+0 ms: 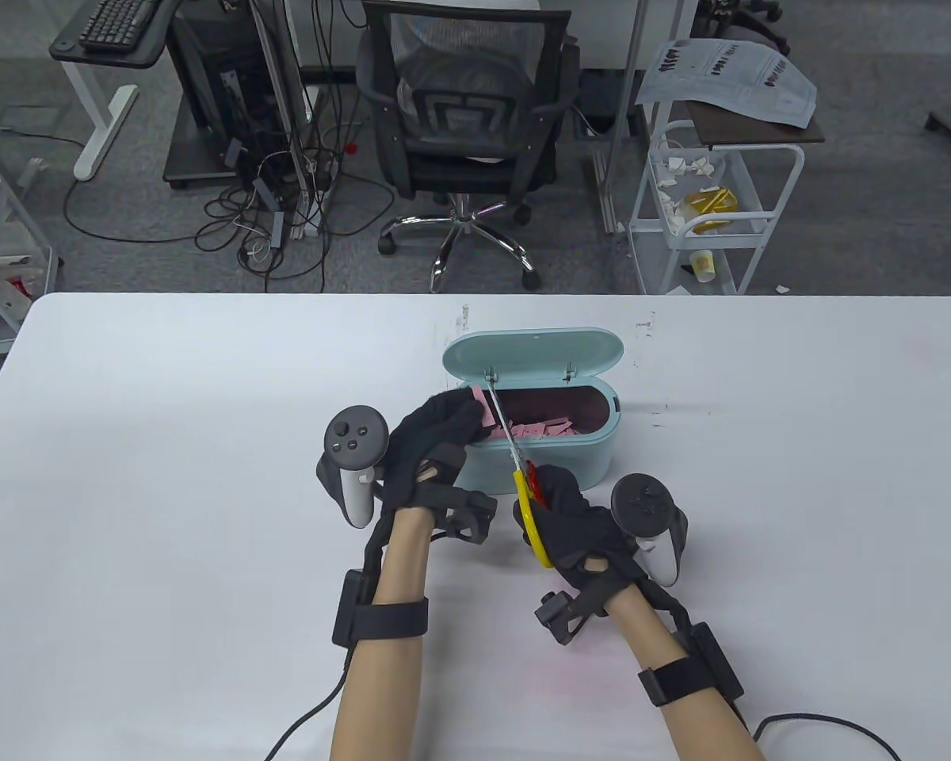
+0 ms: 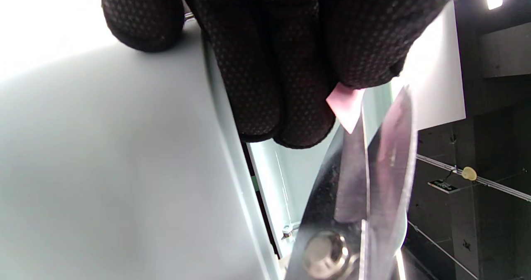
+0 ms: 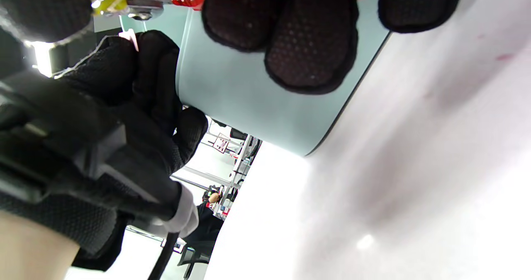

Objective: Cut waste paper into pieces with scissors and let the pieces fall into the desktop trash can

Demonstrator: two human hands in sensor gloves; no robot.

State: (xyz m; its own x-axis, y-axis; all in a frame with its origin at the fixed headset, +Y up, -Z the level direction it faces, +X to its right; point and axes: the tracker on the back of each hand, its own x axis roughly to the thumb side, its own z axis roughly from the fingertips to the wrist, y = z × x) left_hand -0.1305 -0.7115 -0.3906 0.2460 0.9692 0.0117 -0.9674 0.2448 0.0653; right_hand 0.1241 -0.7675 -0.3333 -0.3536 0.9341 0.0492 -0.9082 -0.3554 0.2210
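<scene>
Now pink paper [image 1: 483,412], pinched by left hand [image 1: 436,444], meets scissors [image 1: 515,460].

Both hands wear black dotted-grip gloves [image 1: 436,444] with grey-black trackers [image 1: 354,460], black wrist straps [image 1: 392,622] and trailing black cables [image 1: 301,721].

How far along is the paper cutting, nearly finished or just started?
Well along, it seems. Many pink strips already lie inside the open teal trash can. Right now the left hand pinches a small remnant of pink paper over the can, while the right hand works the scissors with blades against it. Only that scrap appears left; no other pink paper shows on the table.
</scene>
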